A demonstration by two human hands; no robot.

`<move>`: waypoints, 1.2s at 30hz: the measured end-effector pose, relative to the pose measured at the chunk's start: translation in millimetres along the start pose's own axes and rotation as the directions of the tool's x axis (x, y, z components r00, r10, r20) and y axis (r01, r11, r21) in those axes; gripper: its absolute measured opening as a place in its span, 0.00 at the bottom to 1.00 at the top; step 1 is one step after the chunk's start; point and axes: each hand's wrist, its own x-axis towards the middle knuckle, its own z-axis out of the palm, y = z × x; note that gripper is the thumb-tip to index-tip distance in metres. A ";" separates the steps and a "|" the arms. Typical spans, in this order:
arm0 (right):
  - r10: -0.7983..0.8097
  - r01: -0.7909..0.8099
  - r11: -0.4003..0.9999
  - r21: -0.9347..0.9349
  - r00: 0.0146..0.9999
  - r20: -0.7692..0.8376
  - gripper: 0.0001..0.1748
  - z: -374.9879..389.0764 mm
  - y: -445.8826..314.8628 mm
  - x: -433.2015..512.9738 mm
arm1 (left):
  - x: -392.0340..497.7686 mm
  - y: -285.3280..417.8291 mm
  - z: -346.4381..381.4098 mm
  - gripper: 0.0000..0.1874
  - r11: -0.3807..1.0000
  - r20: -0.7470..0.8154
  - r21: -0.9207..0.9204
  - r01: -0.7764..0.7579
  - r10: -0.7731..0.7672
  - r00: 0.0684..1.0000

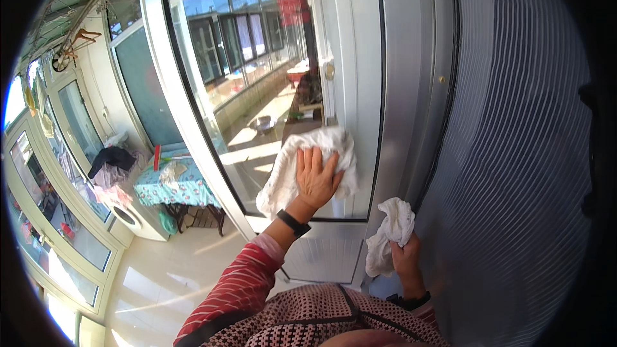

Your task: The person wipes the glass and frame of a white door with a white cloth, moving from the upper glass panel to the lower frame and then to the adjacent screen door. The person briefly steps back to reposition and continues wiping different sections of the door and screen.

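My left hand holds a white cloth flat against the glass pane of a metal-framed door. Its fingers are slightly spread over the cloth, which covers the lower part of the pane. Lower down on the right, my right hand grips a second, bunched white cloth. That one hangs in front of the door's frame, near the ribbed panel; whether it touches either is unclear. Through the glass a metal basin shows on the sunlit ground.
Left of the door stands a table with a flowered turquoise tablecloth. Next to it, a white front-loading washing machine carries a heap of clothes. Pale glazed doors line the far left, and wooden hangers hang above.
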 end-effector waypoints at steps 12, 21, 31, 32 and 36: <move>-0.022 0.021 0.999 0.040 0.999 0.034 0.21 25.9 -6.0 36.7 | 253.5 -16.1 -57.6 0.39 0.945 -0.092 0.131 -0.300 0.313 0.945; 0.001 0.000 0.999 -0.032 0.999 0.036 0.23 20.3 10.3 7.7 | 479.2 -6.7 -115.0 0.33 0.958 -0.433 0.258 -0.127 0.232 0.871; 0.110 -0.109 0.994 0.016 0.994 -0.011 0.21 0.8 -5.9 -12.3 | 111.2 -14.7 -1.3 0.30 0.867 0.030 0.057 -0.494 0.494 0.869; 0.120 -0.120 0.993 -0.002 0.993 -0.003 0.21 -1.4 -4.8 -15.0 | 57.0 -12.4 11.2 0.28 0.873 0.196 -0.079 -0.481 0.487 0.851; 0.114 -0.111 0.993 -0.047 0.992 0.058 0.22 -7.6 7.9 -26.6 | -112.3 -13.1 60.2 0.21 0.765 0.376 -0.418 -0.490 0.637 0.673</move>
